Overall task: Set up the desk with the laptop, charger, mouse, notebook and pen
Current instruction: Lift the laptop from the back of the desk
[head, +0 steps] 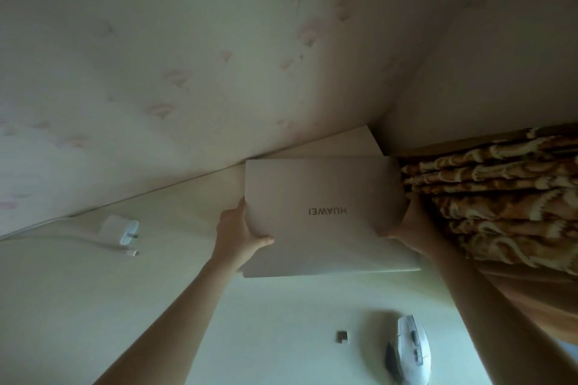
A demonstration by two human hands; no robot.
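Note:
A closed silver laptop (325, 216) with its logo upside down to me is held tilted above the pale desk (175, 259), near the far right corner. My left hand (240, 233) grips its left edge, thumb on the lid. My right hand (406, 228) holds its right edge, mostly hidden behind the lid. A white charger brick (120, 230) with its cable (62, 239) lies at the left of the desk. A white mouse (411, 350) sits near the front right. Neither a notebook nor a pen shows in the view.
A small metallic USB receiver (342, 337) lies left of the mouse. A patterned wall (187, 56) runs along the desk's far edge. An orange and brown patterned curtain (500, 197) hangs at the desk's right side.

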